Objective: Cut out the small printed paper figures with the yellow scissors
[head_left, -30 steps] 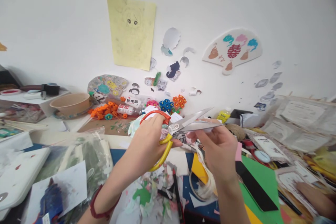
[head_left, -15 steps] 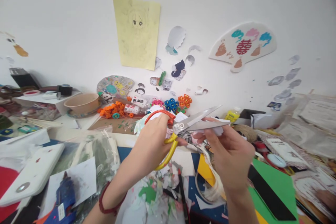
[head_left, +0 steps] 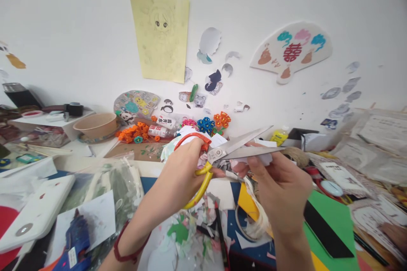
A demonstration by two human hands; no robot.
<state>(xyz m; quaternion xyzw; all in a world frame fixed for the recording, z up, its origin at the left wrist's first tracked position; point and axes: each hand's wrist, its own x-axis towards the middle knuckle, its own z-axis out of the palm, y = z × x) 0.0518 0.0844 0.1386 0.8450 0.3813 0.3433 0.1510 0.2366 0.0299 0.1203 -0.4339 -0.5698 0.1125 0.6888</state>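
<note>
My left hand [head_left: 184,165] grips a pair of scissors [head_left: 224,150] by one red and one yellow handle loop. The blades stand a little apart and point to the right. In my right hand [head_left: 280,178] a small piece of white paper [head_left: 265,159] is pinched between thumb and fingers, right against the lower blade. How much of the paper lies between the blades is hidden. Below both hands lies a heap of paper scraps [head_left: 190,228], some white, some green.
A blue glue gun [head_left: 76,237] rests on white paper at the lower left. Green card [head_left: 333,216] with a black strip lies at the right. Orange beadwork [head_left: 135,132] and a beige bowl [head_left: 97,126] stand along the wall. Another person's hand [head_left: 394,235] shows at the right edge.
The view has shifted slightly, so the wall and table things sit a little further left. My hands keep nearly the same pose, with the scissors still a little apart at the paper.
</note>
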